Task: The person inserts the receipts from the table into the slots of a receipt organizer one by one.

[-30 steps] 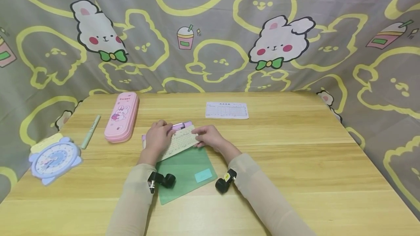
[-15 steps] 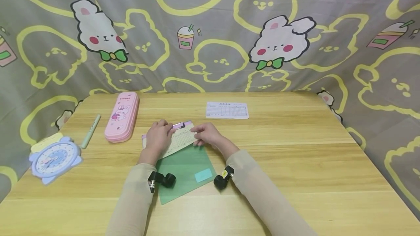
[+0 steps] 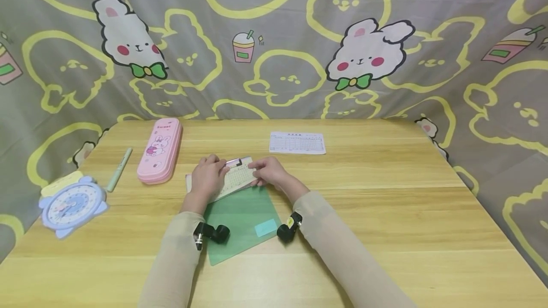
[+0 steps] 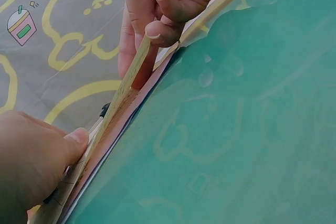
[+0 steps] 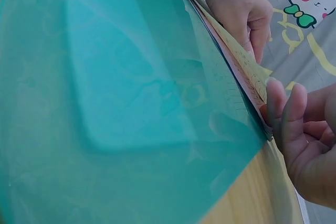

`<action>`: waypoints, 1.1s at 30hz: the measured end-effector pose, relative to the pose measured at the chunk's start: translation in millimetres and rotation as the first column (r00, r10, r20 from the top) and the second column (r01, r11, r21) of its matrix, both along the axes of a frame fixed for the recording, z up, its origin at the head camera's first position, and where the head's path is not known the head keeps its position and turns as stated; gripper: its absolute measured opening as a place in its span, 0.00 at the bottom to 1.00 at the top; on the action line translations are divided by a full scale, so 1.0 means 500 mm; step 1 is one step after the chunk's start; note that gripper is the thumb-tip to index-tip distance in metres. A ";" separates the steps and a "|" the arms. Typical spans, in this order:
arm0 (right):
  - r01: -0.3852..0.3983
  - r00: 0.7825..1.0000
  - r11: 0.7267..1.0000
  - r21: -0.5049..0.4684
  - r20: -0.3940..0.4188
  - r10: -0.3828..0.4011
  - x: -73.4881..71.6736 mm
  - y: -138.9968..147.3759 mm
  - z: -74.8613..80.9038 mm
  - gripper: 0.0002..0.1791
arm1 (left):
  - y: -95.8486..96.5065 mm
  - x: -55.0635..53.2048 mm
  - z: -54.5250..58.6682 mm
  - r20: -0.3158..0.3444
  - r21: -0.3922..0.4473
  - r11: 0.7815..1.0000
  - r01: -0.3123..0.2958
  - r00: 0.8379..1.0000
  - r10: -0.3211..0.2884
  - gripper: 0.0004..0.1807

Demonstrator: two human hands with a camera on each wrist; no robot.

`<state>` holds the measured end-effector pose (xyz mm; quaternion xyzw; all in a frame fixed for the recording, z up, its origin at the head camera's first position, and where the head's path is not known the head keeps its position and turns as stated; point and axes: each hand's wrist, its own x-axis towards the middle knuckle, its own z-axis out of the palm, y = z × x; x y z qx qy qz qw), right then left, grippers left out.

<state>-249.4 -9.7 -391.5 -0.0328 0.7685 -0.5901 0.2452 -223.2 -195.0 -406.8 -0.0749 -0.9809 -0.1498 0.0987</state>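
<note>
Over the top of a translucent green board (image 3: 241,222) lies a pale yellow printed form (image 3: 239,179), with a metal clip (image 3: 233,162) at its upper edge. My left hand (image 3: 207,177) holds the form near the clip, its thumb on the paper. On the other side, my right hand (image 3: 270,172) pinches the form's right end between thumb and fingers. Pinkish and dark-edged layers show beneath the form in the left wrist view, where the green board (image 4: 226,119) fills the right side. In the right wrist view the form (image 5: 244,69) stands slightly apart from these layers.
A pink pencil case (image 3: 159,151) stands back left, beside a pale green marker (image 3: 119,170). A blue toy clock (image 3: 73,206) lies far left on a yellow pad (image 3: 62,183). Another printed slip (image 3: 297,143) rests at the back. Behind the table (image 3: 385,213) hangs a patterned curtain (image 3: 291,23).
The form has slid up toward the clip, covering most of the purple strip seen there before. My right hand has moved slightly up and left with it; the left hand stays nearly still.
</note>
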 end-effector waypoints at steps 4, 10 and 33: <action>0.008 1.000 1.000 -0.003 -0.010 -0.008 -0.003 -0.003 -0.002 0.17 | 0.001 0.002 0.001 -0.005 -0.001 1.000 0.000 1.000 0.000 0.18; 0.007 1.000 1.000 -0.018 -0.028 -0.008 -0.004 -0.003 -0.005 0.18 | 0.003 0.004 0.002 -0.006 0.003 1.000 0.000 1.000 0.000 0.18; -0.182 0.982 0.974 -0.134 -0.071 0.174 0.018 0.050 -0.022 0.13 | -0.001 0.005 -0.003 -0.017 0.063 0.998 -0.015 1.000 0.016 0.20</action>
